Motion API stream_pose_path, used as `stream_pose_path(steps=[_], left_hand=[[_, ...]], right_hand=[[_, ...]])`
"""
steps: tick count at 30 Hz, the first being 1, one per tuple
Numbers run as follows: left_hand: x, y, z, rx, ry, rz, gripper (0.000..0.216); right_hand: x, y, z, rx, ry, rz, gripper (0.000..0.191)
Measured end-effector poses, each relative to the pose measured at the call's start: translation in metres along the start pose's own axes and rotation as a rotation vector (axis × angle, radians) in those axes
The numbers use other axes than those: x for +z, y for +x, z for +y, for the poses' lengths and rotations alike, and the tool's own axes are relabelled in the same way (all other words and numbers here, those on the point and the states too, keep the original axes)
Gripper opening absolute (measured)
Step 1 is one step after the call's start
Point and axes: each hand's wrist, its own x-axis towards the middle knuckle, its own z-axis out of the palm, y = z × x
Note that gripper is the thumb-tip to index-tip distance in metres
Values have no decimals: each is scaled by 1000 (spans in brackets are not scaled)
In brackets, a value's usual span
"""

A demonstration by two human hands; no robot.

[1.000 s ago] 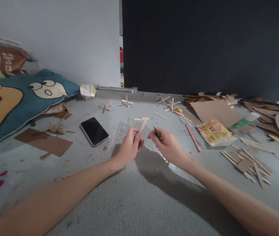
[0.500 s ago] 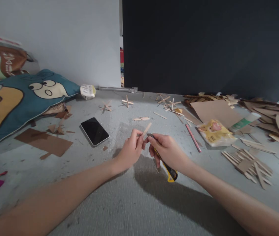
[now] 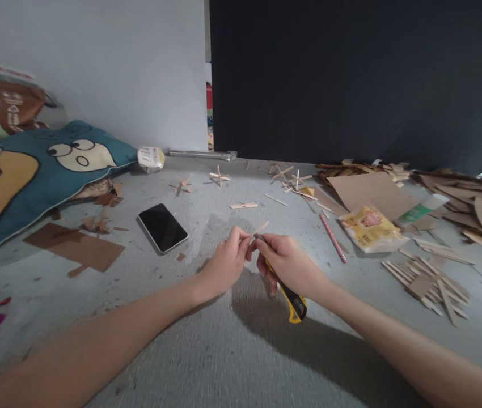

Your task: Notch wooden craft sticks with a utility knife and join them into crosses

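Between the thumb and fingers of my left hand (image 3: 231,255) is a thin wooden craft stick (image 3: 261,228), its free end pointing up and to the right. My right hand (image 3: 288,259) is wrapped around a yellow and black utility knife (image 3: 295,306), with the handle's end jutting out below the palm. The knife's blade tip meets the stick close to my left fingertips; the exact contact is too small to make out. Both hands nearly touch, just above the grey tabletop (image 3: 173,351).
Left of my hands lie a phone (image 3: 163,228), brown cardboard (image 3: 75,247) and a blue cushion (image 3: 54,164). Small crossed-stick pieces (image 3: 219,177) stand farther back. On the right are a pink pencil (image 3: 333,238), a yellow packet (image 3: 371,228), a glue tube (image 3: 422,211) and a stick pile (image 3: 426,286).
The craft stick has turned in my left fingers, its free end now leaning lower and farther right. My right hand's knife has tilted slightly, its handle end a little lower.
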Motion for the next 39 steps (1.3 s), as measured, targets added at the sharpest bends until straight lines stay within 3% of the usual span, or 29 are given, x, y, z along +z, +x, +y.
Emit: stream_pose_path(steps=[11, 23, 31, 39], left_hand=[[2, 1, -10, 9, 46, -1, 18], [1, 0, -9, -19, 57, -32, 19], [3, 5, -13, -64, -153, -89, 20], [3, 7, -16, -47, -119, -97, 27]], right_hand=[[0, 3, -7, 132, 347, -72, 22], [2, 3, -4, 119, 236, -72, 23], [-1, 7, 0, 147, 449, -125, 21], [-7, 16, 9, 198, 573, -177, 29]])
